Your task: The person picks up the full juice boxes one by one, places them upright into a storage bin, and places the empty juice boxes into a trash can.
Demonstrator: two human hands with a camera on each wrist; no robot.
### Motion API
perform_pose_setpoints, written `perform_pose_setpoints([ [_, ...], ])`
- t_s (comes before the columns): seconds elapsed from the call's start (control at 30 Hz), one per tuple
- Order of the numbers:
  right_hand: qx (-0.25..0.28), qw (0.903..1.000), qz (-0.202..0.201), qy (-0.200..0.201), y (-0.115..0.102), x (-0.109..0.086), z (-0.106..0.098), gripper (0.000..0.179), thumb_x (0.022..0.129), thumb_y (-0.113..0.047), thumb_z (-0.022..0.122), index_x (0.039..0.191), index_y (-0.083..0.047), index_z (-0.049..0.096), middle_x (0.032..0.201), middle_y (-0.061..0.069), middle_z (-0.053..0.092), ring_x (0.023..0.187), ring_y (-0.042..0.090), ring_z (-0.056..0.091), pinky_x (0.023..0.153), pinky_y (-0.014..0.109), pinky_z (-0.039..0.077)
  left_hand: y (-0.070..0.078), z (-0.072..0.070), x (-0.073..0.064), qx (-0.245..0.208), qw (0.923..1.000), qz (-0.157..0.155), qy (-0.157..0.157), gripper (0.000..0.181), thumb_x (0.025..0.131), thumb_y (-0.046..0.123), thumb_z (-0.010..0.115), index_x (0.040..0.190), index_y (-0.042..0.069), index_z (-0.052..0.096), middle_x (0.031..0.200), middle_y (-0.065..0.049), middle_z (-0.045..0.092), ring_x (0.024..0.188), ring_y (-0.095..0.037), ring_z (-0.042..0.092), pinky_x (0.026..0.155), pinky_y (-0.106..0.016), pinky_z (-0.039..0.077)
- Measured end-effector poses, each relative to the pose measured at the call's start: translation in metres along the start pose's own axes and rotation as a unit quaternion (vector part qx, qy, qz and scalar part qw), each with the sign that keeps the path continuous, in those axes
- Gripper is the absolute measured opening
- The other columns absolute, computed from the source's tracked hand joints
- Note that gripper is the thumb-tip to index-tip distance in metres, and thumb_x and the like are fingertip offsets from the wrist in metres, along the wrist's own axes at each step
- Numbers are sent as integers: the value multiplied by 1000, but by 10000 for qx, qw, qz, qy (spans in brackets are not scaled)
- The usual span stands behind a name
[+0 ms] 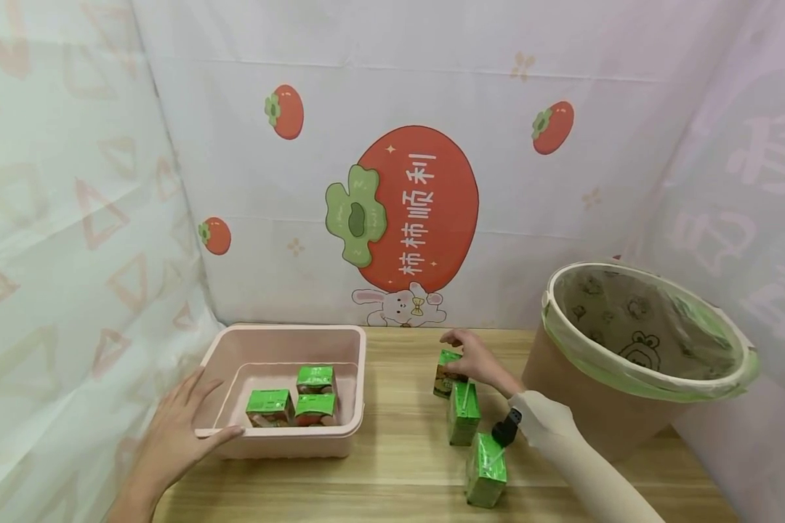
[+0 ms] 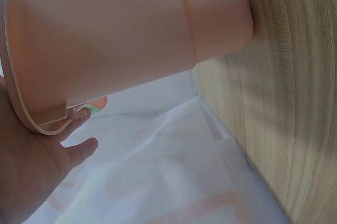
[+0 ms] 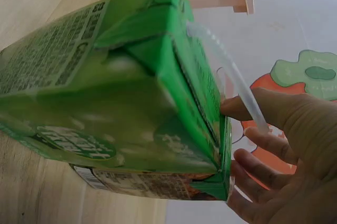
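My left hand point(image 1: 170, 432) rests at the near left corner of a pink plastic bin point(image 1: 360, 363), thumb laid along its front rim and fingers spread beside it. In the left wrist view, the hand point(image 2: 34, 166) lies against the bin's rim. Inside stand three green-topped drink cartons point(image 1: 270, 408). My right hand point(image 1: 480, 359) is at the top of the farthest carton point(image 1: 440, 381) in a row of three, fingers loosely bent around its upper end. The middle drink carton point(image 3: 121, 103), with a bent clear straw point(image 3: 231, 69), fills much of the right wrist view.
A tall pink bucket point(image 1: 582, 385) lined with a green-tinted bag stands at the right, close to my right forearm. The nearest carton point(image 1: 486, 472) stands near the table's front. A printed cloth point(image 1: 405, 80) hangs at the back and sides.
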State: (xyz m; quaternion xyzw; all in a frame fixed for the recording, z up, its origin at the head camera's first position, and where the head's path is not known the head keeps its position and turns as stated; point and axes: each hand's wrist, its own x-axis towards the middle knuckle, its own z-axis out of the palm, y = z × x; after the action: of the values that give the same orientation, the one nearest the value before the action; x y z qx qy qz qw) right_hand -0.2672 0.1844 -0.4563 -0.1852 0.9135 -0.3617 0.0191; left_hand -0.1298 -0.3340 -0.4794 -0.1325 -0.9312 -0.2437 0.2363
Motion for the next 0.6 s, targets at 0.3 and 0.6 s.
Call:
perform_pose_setpoints([
  [0.3,134,9986,494,-157,-1,-2,1,51,80,7,81,129,4,65,123,18,67,116,37,62,97,54,56,0,0,-2,5,10000,-11,-4,88,72,45,92,144,10,57,160,-30,39,141,-57,37,122,-70,20],
  [0.6,36,9992,398,-91,-1,-1,1,43,78,8,82,119,4,68,112,16,69,104,32,65,87,47,60,1,0,0,18,10000,-29,3,88,72,46,92,144,9,56,161,-29,39,141,-56,37,117,-73,24],
])
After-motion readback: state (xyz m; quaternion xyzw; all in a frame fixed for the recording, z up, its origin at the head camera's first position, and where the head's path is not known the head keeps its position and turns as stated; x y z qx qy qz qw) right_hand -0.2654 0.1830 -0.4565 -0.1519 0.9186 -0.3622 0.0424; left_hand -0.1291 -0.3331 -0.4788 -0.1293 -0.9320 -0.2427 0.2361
